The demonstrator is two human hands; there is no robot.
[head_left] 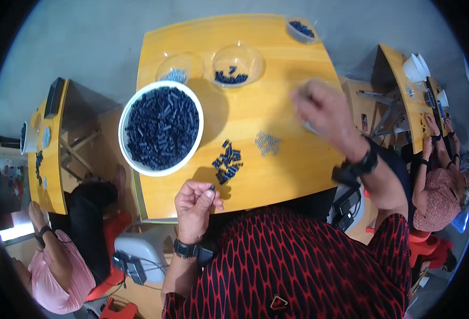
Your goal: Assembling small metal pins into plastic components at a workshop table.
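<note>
Both hands work over the yellow wooden bench [277,48]. At lower centre of the frame the left hand [194,204] is curled, pinching a small dark cylindrical piece [211,187] between thumb and forefinger. Above and left of it stands a large white round bowl [130,114] heaped with dark blue cylindrical pieces [162,127]. Just right of the left hand lies a small loose pile of dark blue pieces [227,162], and further right a little cluster of grey metal pins [267,142]. The right hand [325,114], blurred, hovers at centre right beyond the pins; whether it holds anything cannot be told. Two clear plastic bowls [238,64] sit at the upper centre.
</note>
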